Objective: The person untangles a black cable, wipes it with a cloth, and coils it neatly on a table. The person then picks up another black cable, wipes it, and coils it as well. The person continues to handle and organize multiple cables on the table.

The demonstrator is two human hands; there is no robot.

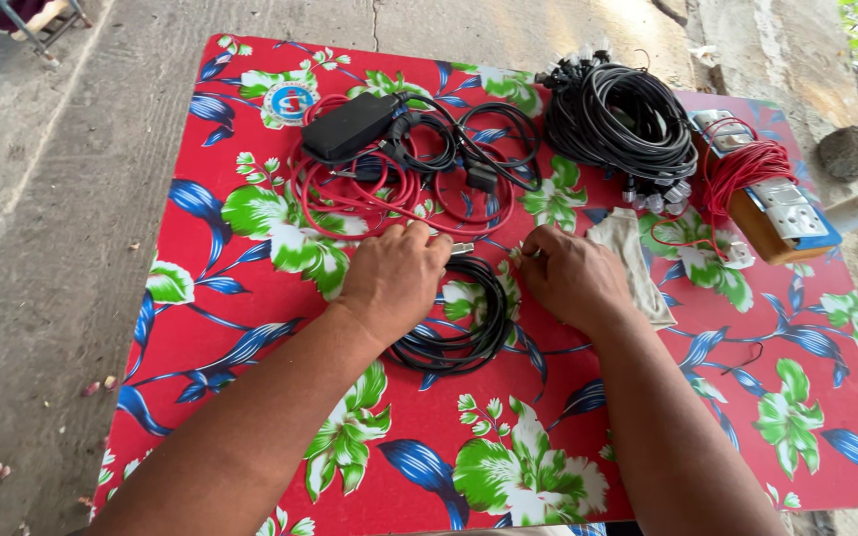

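Note:
A coiled black cable point(464, 323) lies on the red flowered cloth point(250, 298) between my hands. My left hand point(394, 278) rests on the coil's left side, its fingers curled over the cable's metal plug end point(461, 248). My right hand point(573, 278) is closed at the coil's upper right edge, fingertips pinching something small that I cannot make out. A whitish rag point(638, 258) lies just right of my right hand.
At the back lie a tangle of red wire point(350, 194) with a black power adapter point(350, 127), a big bundle of black cables point(623, 119), and a wooden board with switch plates point(782, 213) wrapped in red wire. Concrete ground surrounds the table.

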